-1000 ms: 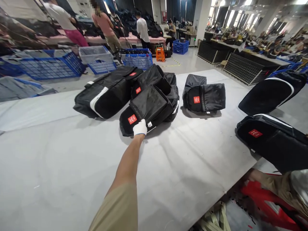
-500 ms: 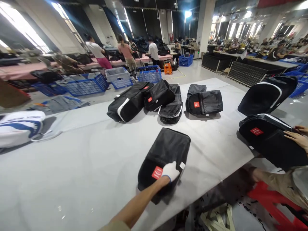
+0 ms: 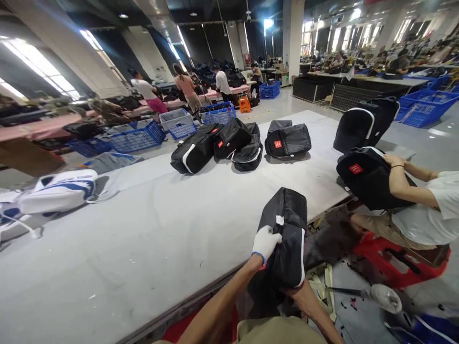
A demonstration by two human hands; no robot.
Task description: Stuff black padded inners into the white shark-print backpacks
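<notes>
A black backpack (image 3: 292, 243) with white piping and a small white label stands tilted at the near edge of the table, its side seam turned up. My left hand (image 3: 266, 243), in a white glove with a blue cuff, is closed on the bag's side just below the label. Part of a red patch shows beneath that wrist. My right hand (image 3: 296, 289) is under the bag's near end, touching it; its fingers are hidden behind the fabric.
Several black backpacks (image 3: 195, 152) lie at the table's far side. A white and blue bag (image 3: 59, 191) is on the left. At right, a seated co-worker (image 3: 412, 191) handles another black backpack (image 3: 369, 179). A red stool (image 3: 390, 263) and blue crates (image 3: 426, 107) stand on the floor.
The backpack, which lay flat with its red patch up, has been pulled toward me and turned onto its side. My right hand has come into view under it. The view has shifted.
</notes>
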